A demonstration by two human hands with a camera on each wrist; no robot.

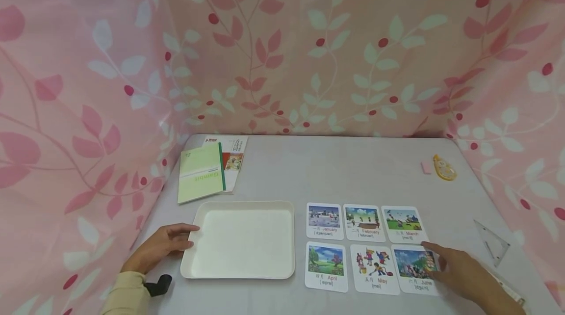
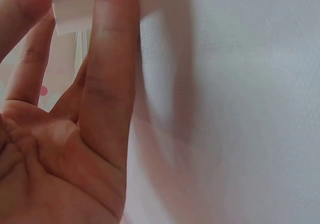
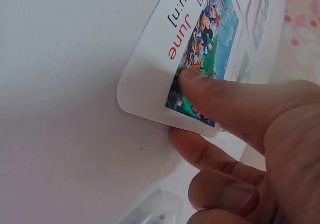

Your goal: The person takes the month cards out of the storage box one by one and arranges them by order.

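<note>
At the left rim of a shallow white tray (image 1: 238, 275) is my left hand (image 1: 161, 246), thumb and fingers around the edge. The left wrist view shows its long fingers against a pale piece of the tray (image 2: 74, 12). With the thumb on its picture and a fingertip at the underside of its edge, my right hand (image 1: 459, 275) pinches the June card (image 3: 165, 69). That card lies at the lower right of two rows of picture cards: January (image 1: 323, 222), February (image 1: 363, 223) and March (image 1: 403, 224) above, April (image 1: 326, 266) and May (image 1: 375, 270) below.
A green notebook (image 1: 200, 172) overlaps a white book (image 1: 234, 145) at the back left. Back right are a pink eraser (image 1: 426, 167) and a yellow correction tape (image 1: 444, 168). A clear set square (image 1: 493, 244) lies beyond the right hand. Floral curtains (image 1: 287, 60) surround the table.
</note>
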